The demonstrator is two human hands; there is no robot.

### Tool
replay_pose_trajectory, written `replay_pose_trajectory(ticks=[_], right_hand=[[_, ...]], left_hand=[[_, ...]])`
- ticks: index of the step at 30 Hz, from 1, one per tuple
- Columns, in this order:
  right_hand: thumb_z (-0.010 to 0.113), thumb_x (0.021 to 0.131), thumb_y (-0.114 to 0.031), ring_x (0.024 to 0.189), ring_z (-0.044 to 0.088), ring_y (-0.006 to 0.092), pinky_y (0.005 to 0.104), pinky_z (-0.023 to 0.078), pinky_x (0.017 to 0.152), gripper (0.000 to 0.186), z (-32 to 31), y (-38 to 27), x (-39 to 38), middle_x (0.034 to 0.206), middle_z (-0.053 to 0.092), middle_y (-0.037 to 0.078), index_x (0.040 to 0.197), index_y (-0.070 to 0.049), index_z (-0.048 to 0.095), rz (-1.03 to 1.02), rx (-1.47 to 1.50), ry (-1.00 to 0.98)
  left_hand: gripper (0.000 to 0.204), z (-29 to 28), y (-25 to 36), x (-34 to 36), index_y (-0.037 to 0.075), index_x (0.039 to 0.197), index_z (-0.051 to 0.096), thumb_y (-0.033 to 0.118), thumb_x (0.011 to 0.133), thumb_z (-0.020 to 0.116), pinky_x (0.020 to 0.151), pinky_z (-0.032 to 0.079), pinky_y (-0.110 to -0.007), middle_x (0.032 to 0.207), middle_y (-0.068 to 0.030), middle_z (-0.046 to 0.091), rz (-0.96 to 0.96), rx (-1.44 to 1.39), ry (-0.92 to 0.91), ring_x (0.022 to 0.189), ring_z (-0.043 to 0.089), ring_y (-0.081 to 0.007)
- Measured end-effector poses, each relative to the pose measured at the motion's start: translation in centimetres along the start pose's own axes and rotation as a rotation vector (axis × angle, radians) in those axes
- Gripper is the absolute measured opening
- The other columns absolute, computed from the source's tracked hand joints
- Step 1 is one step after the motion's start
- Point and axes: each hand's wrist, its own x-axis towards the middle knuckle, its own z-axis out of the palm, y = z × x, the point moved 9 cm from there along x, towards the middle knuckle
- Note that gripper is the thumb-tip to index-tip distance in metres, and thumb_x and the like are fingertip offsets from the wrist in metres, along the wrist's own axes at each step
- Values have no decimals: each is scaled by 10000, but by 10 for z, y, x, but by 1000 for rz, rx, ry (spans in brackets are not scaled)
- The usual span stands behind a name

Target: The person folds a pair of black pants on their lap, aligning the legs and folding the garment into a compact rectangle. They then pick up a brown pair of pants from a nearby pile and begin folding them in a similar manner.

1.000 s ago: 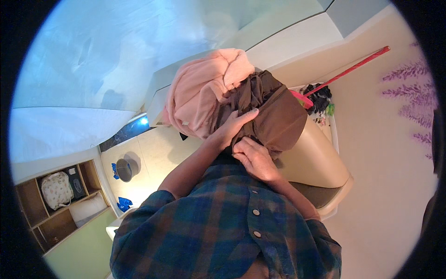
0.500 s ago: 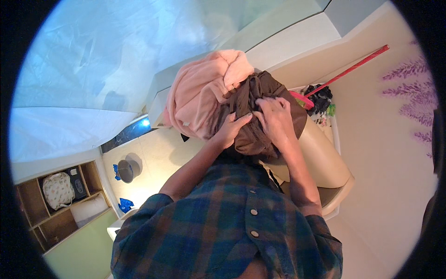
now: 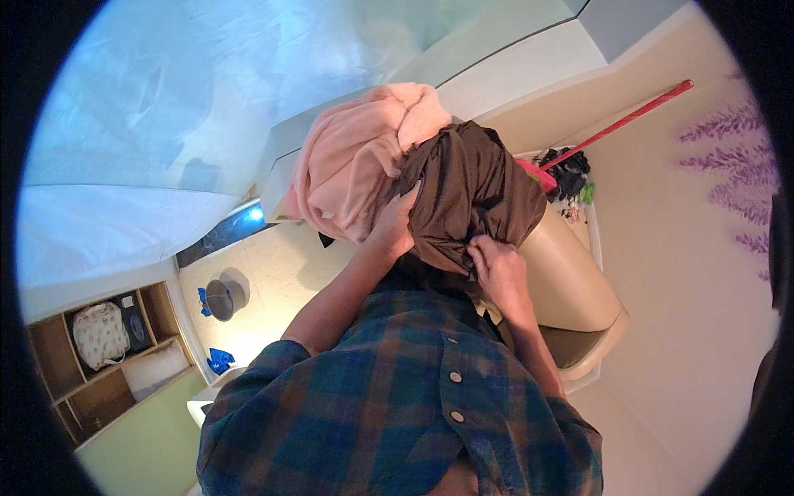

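A bunched dark brown cloth (image 3: 471, 178) lies in front of my body, loosely folded. Beside it on the left, and partly behind it, is a pile of soft pink cloth (image 3: 351, 153). My left hand (image 3: 397, 223) grips the brown cloth's left edge, its fingertips hidden in the folds next to the pink pile. My right hand (image 3: 499, 269) pinches the cloth's near edge at the lower right. Under the cloth, a beige rounded seat (image 3: 575, 277) shows on the right.
On the floor to the left stand a grey bin (image 3: 222, 299) and a crumpled blue bag (image 3: 220, 361). A wooden shelf unit (image 3: 87, 380) holds a patterned bag (image 3: 101, 335). A red-handled broom (image 3: 620, 124) leans on the right, near dark items (image 3: 569, 174). Translucent sheeting (image 3: 190, 99) hangs at the far left.
My right hand has moved down from the cloth's middle to its near edge. The left hand has slid slightly left, and the brown cloth now lies more spread out over the top.
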Motion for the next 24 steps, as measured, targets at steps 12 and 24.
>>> replay_pose_trajectory(ticks=[12,24], right_hand=[[720,799,-160,958,632,375,425,550,747,582,0,17,73,1266,514,162,1307,-39,465,85,-235,146],[704,824,-240,773,629,392,453,518,629,289,41,21,99,854,577,170,905,-27,527,11,-278,135]], left_hand=[[692,0,28,-29,20,1400,392,19,781,701,1034,443,-395,1338,-123,524,36,314,56,1199,533,-251],[464,-54,55,-43,-40,1321,473,24,871,568,1002,478,-374,1253,-147,587,162,301,245,1107,595,-267]])
